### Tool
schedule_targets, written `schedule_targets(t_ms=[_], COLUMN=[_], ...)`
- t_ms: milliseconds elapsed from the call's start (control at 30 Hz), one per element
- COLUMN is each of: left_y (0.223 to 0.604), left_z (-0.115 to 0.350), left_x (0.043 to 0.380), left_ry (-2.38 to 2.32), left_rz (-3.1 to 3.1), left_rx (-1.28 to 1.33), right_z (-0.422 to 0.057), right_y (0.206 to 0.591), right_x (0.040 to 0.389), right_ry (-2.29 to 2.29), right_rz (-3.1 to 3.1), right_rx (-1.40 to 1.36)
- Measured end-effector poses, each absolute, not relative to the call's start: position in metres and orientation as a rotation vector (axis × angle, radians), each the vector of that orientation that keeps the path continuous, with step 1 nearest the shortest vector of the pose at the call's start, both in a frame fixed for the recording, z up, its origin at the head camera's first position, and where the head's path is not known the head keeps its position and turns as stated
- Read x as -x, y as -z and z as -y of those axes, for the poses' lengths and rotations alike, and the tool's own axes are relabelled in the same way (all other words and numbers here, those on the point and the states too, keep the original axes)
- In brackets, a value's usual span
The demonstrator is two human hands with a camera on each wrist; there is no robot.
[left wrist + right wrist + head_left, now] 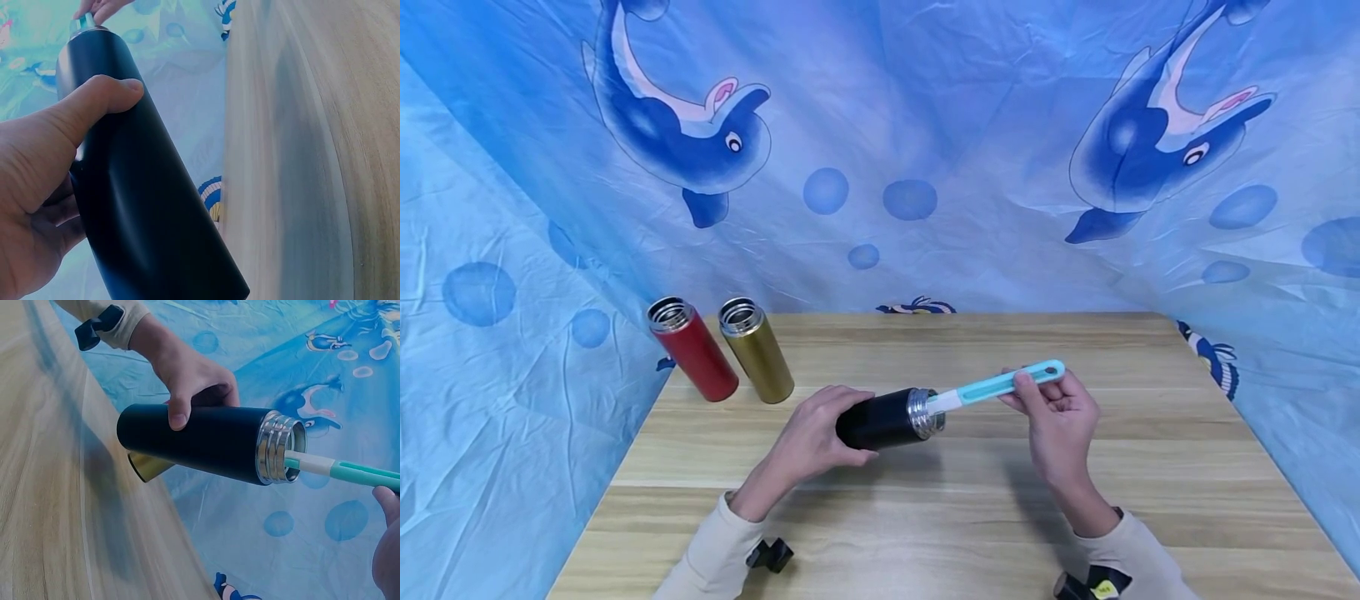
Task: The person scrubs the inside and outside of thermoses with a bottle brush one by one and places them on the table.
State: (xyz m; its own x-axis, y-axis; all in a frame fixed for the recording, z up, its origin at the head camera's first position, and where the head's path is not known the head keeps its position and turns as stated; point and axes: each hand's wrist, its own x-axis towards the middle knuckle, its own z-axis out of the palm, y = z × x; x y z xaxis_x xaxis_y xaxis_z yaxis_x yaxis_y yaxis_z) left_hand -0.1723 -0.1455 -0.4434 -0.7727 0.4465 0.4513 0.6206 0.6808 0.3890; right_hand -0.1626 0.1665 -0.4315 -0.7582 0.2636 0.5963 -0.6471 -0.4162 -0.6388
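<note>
My left hand (pixel 820 429) grips a black thermos bottle (pixel 880 419) around its body, thumb on one side. The bottle lies tilted on its side above the table, its bare steel mouth (pixel 281 447) facing right. My right hand (pixel 1060 417) pinches the turquoise handle of a brush (pixel 1000 386) between thumb and fingers. The brush's white neck goes into the bottle mouth; its head is hidden inside. In the left wrist view the black bottle (pixel 137 175) fills the middle, with the left thumb across it.
A red thermos bottle (pixel 694 350) and a gold thermos bottle (pixel 757 354) stand uncapped at the table's back left. The wood-grain table (pixel 925 525) is bordered by a blue cloth backdrop (pixel 880 125) with dolphins printed on it.
</note>
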Motion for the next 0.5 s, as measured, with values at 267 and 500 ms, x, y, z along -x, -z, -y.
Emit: schedule_targets(t_ms=[267,500], left_y=[0.4424,0.4401], left_z=[0.1469,0.147], left_x=[0.1727,0.1721], left_ry=[0.787,0.792], left_rz=[2.596,2.587], left_rx=[0.864,0.87], right_z=[-0.1687,-0.1676], right_y=[0.4341,0.4368], right_x=[0.1641,0.1656], right_ry=[-2.229,-2.259], right_rz=[1.265,1.246], right_rx=[-0.739,-0.745])
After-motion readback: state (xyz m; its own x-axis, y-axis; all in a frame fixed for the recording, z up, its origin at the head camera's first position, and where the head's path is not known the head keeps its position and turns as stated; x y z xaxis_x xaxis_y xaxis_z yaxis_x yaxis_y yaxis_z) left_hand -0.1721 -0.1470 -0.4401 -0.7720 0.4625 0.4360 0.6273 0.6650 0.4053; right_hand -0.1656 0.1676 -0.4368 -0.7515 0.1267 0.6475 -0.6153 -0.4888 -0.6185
